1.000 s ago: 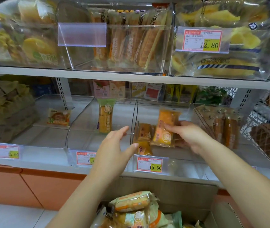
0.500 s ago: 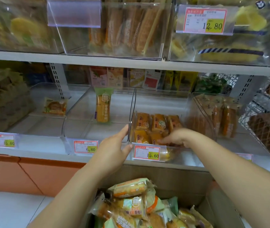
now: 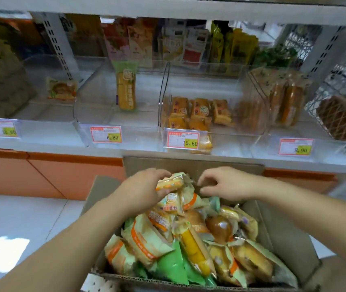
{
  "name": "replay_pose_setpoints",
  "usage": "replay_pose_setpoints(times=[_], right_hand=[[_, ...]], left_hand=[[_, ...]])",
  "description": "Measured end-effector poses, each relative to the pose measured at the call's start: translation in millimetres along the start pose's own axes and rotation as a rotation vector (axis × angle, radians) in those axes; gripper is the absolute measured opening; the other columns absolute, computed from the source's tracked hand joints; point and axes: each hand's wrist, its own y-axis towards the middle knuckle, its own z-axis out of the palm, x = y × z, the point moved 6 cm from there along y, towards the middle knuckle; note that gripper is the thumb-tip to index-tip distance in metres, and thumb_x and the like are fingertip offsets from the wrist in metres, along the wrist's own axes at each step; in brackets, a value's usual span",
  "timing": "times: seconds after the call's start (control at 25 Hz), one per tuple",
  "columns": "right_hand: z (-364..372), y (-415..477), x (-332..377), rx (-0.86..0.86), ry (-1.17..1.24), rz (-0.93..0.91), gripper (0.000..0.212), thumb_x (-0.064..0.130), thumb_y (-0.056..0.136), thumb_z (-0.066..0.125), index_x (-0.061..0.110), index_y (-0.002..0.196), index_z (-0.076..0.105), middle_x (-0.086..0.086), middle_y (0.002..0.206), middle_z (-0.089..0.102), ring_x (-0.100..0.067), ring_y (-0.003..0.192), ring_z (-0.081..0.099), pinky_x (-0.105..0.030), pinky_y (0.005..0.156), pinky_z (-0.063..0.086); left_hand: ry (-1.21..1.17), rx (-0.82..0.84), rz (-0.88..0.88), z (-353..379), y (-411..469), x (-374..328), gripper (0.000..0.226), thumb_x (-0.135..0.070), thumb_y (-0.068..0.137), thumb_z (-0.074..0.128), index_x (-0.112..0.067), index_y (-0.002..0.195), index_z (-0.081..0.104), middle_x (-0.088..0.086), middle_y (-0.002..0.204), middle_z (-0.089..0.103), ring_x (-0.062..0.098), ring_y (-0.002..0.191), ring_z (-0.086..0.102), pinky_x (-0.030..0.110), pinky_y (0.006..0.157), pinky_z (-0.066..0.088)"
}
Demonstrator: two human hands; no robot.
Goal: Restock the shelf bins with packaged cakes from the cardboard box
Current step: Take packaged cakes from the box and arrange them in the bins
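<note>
An open cardboard box [image 3: 191,165] below me is piled with packaged cakes [image 3: 174,234] in cream, orange and green wrappers. My left hand [image 3: 140,190] grips the topmost orange-and-cream cake packet [image 3: 171,182] at the back of the pile. My right hand [image 3: 224,184] hovers beside it over the pile, fingers curled and holding nothing that I can see. On the shelf, the clear bin [image 3: 220,131] tagged 15.60 holds several orange cake packs [image 3: 191,114].
The clear bin tagged 6.80 [image 3: 104,123] holds one tall green-topped pack [image 3: 125,87]. A bin at the left [image 3: 41,114] holds a single small pack; a bin at the right [image 3: 281,98] holds brown packs. A wire basket [image 3: 340,114] stands far right. Grey floor lies left of the box.
Both hands have left the 15.60 bin and come down to the box. My left hand has taken hold of a cake packet. The view has tilted downward.
</note>
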Motion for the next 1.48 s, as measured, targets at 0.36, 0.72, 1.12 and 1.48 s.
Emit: replay_pose_setpoints(times=[0.36,0.72,1.12,1.48], right_hand=[[95,-10,20,0.373,0.122,-0.009,0.061,0.055,0.090,0.054,0.022,0.140,0.044,0.003,0.125,0.053,-0.011,0.106,0.049,-0.019,0.084,0.036],[111,-2,-15,0.313,0.358,0.167,0.047,0.041,0.077,0.076,0.013,0.108,0.054,-0.003,0.103,0.060,-0.019,0.091,0.057,-0.031,0.075,0.045],[67,-15,-37,0.341,1.342,0.356,0.027,0.028,0.088,0.049,0.010,0.106,0.057,-0.011,0.087,0.065,-0.023,0.072,0.063,-0.033,0.069,0.054],[47,-30,-36,0.316,1.230,0.276,0.048,0.029,0.076,0.069,0.008,0.119,0.062,-0.010,0.098,0.072,-0.020,0.079,0.070,-0.036,0.074,0.058]], left_hand=[[0.098,0.006,-0.084,64,31,25,0.066,-0.034,0.093,0.058,-0.021,0.151,0.030,0.010,0.143,0.041,0.032,0.129,0.040,0.043,0.108,0.036],[-0.103,0.029,-0.129,48,37,35,0.048,-0.035,0.089,0.067,-0.028,0.134,0.052,0.002,0.126,0.056,0.024,0.117,0.052,0.037,0.095,0.043],[-0.658,0.139,-0.212,22,10,35,0.030,-0.042,0.098,0.054,-0.036,0.127,0.057,-0.009,0.113,0.070,0.018,0.105,0.066,0.043,0.095,0.052],[-0.566,0.280,-0.219,48,13,22,0.041,-0.059,0.092,0.049,-0.034,0.121,0.064,-0.009,0.112,0.071,0.014,0.105,0.066,0.039,0.101,0.049]])
